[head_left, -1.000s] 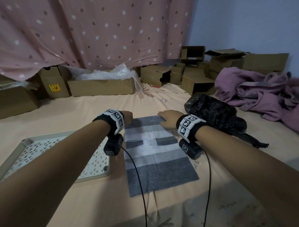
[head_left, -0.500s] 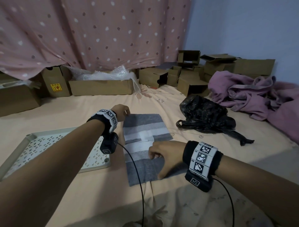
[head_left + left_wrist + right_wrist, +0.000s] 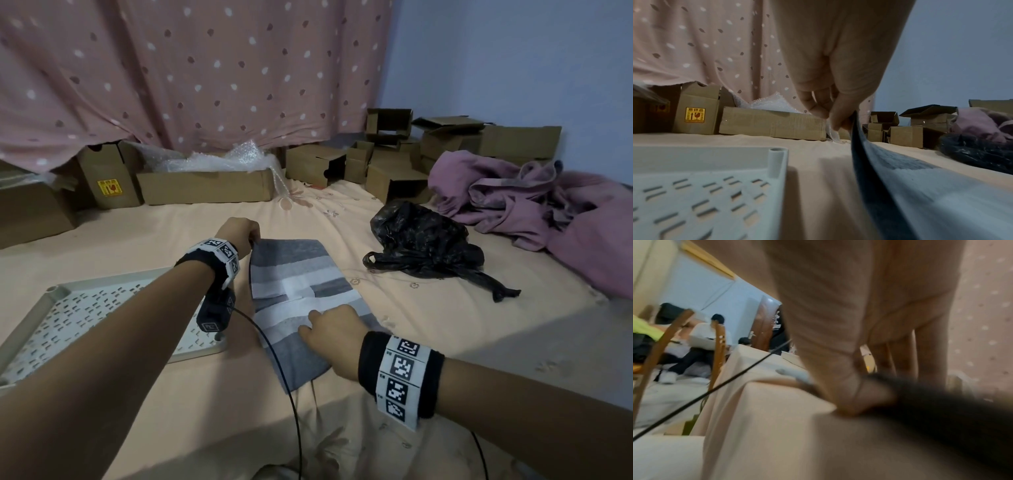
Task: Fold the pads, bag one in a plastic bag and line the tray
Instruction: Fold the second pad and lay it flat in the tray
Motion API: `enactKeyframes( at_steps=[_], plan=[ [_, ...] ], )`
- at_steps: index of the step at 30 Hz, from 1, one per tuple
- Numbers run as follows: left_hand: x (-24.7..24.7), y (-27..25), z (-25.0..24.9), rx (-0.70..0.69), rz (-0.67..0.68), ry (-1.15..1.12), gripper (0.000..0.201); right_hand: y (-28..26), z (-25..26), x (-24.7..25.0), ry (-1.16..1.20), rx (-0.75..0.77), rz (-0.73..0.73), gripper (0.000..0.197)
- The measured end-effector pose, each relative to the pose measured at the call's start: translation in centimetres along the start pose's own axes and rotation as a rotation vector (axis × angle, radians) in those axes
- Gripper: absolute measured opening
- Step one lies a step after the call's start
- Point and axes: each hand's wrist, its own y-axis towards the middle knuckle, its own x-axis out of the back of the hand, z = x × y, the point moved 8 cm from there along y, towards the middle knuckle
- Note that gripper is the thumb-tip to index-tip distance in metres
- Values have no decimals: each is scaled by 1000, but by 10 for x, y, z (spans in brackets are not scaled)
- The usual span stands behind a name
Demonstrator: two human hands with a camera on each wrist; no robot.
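Left hand pinches the pad's far corner; right hand apparently pinches its near edge.

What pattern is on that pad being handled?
The pad has grey and white stripes in blocky bands, clearest in the head view.

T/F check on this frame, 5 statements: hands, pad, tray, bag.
1. The left hand pinches the far corner of the grey striped pad. True.
2. The right hand holds the black plastic bag. False: it grips the pad's near part; the bag lies apart.
3. The pad lies in the perforated tray. False: it is beside the tray, on the bed sheet.
4. The tray holds nothing. True.
5. The pad's far corner lies flat. False: it is lifted.
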Motion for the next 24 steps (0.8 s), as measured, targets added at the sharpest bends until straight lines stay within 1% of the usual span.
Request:
enactKeyframes(
  at_steps=[3, 6, 7, 9, 11, 13, 14, 16, 18, 20, 22, 24],
  plan=[
    [2, -3, 3, -33, 28, 4, 17, -2, -15, 11, 188, -61, -131, 27],
    [9, -12, 6, -51, 2, -82, 10, -6, -46, 10, 466, -124, -174, 10],
    [12, -15, 6, -78, -13, -158, 7, -6, -57, 9, 584, -134, -180, 10],
    [19, -23, 3, -107, 0, -387, 20, -8, -83, 7, 853, -176, -261, 17],
    [27, -35, -1, -91, 38, -714, 25, -14, -113, 6, 1150, -271, -359, 20],
    [35, -47, -8, -73, 78, -1003, 23, -23, -135, 1, 1413, -355, -395, 23],
    [39, -51, -9, -60, 85, -1077, 23, -27, -142, -3, 1563, -380, -399, 23],
    [48, -58, -9, -29, 92, -1131, 21, -34, -153, -7, 1809, -413, -433, 21],
    [54, -64, -11, -4, 131, -1230, 18, -40, -161, -7, 1979, -397, -501, 21],
    [58, -68, -13, 49, 150, -1328, 19, -45, -166, -9, 2125, -366, -526, 20],
    [58, -70, -15, 110, 167, -1359, 20, -48, -167, -15, 2185, -383, -487, 19],
    [50, -72, -15, 192, 201, -1302, 15, -52, -168, -25, 2134, -456, -421, 18]
  ],
)
